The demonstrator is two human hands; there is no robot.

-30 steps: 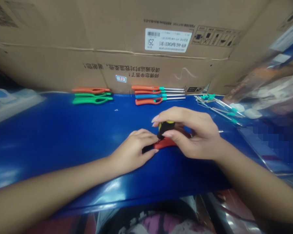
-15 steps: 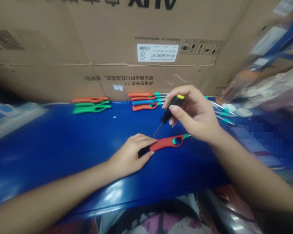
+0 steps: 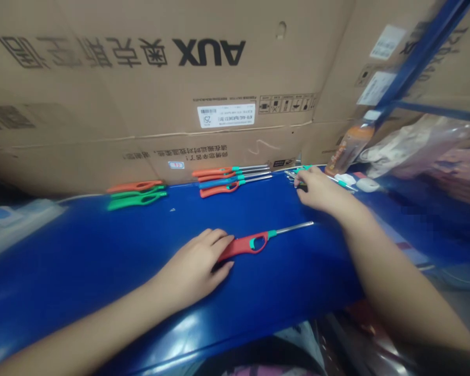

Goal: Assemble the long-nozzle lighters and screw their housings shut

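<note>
A red long-nosed gas lighter with a green trigger and metal tube lies on the blue table, its tube pointing right. My left hand grips the handle end, thumb on the near side and fingers on the far side. My right hand is at the back of the table, closed around the screwdriver; only a bit of its dark handle shows beneath the fingers. Next to that hand lie metal tubes with green collars, partly covered by it.
Several assembled lighters lie in a row by the cardboard box. Left of them are orange and green handle shells. A drink bottle and a white lump stand at the back right.
My right hand has moved with the screwdriver from above the red lighter to the back right, by the metal tubes. My left hand keeps hold of the lighter. The view has tilted up.
</note>
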